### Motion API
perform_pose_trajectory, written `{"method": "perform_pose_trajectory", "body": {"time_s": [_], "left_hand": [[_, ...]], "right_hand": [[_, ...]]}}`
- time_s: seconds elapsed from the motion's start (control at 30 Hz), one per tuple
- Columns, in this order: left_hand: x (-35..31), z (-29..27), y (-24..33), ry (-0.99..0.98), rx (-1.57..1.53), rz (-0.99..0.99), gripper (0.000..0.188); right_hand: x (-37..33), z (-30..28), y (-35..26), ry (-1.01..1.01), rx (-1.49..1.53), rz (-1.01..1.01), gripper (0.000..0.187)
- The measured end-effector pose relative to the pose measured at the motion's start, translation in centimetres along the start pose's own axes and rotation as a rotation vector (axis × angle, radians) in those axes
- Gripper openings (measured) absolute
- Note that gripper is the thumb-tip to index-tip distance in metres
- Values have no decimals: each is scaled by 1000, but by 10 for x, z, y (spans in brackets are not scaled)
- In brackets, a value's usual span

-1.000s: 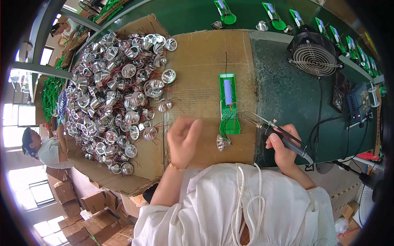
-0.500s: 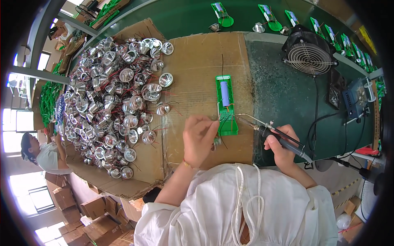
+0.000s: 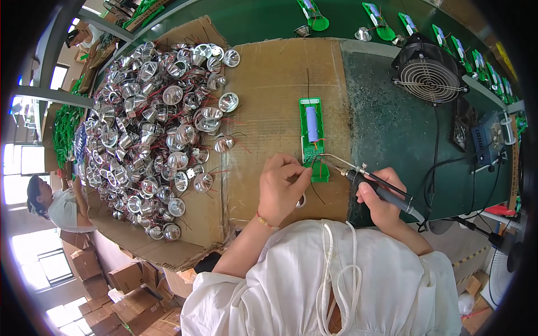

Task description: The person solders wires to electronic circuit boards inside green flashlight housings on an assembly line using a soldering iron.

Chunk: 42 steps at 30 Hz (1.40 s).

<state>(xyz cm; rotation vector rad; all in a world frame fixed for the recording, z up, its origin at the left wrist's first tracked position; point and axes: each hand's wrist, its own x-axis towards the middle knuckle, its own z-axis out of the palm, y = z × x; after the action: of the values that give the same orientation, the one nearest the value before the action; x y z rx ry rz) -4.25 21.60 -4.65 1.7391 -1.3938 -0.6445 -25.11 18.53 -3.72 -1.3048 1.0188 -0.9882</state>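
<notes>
A green plastic housing point(image 3: 318, 123) lies lengthwise on the cardboard, holding a purple cylindrical battery cell point(image 3: 311, 126) and a small green circuit board point(image 3: 310, 152). My right hand point(image 3: 384, 199) grips a soldering iron point(image 3: 386, 194) with a thin metal tube along it; its tip reaches the board's lower part. My left hand point(image 3: 283, 187) is closed in a pinch at the housing's left edge, seemingly on a thin wire; the fingers hide most of it. Partly hidden beneath that hand is a silvery reflector cup point(image 3: 301, 201). A dark wire point(image 3: 317, 194) curves down beside it.
A cardboard box point(image 3: 193, 238) heaped with wired reflector cups point(image 3: 174, 134) stands left. At back right are a fan point(image 3: 428, 78) and a blue soldering unit point(image 3: 486, 137) with cables. More green housings point(image 3: 378, 22) line the far side. A person point(image 3: 59, 204) sits at far left.
The view has shifted slightly. My left fingers have come a little closer to the board, and the iron's tip has moved slightly left over it.
</notes>
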Motion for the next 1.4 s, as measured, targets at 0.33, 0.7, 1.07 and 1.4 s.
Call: {"method": "perform_pose_trajectory", "body": {"time_s": [0.33, 0.7, 1.07, 1.4], "left_hand": [[-1, 2, -2, 13, -22, 23, 7], [3, 1, 1, 8, -51, -23, 8], [16, -14, 6, -106, 46, -150, 15], [237, -21, -17, 52, 349, 26, 31]], "right_hand": [[-1, 4, -7, 1, 10, 18, 15], [-2, -4, 2, 57, 51, -64, 17], [21, -22, 8, 220, 49, -97, 15], [33, -23, 19, 269, 76, 29, 15]]}}
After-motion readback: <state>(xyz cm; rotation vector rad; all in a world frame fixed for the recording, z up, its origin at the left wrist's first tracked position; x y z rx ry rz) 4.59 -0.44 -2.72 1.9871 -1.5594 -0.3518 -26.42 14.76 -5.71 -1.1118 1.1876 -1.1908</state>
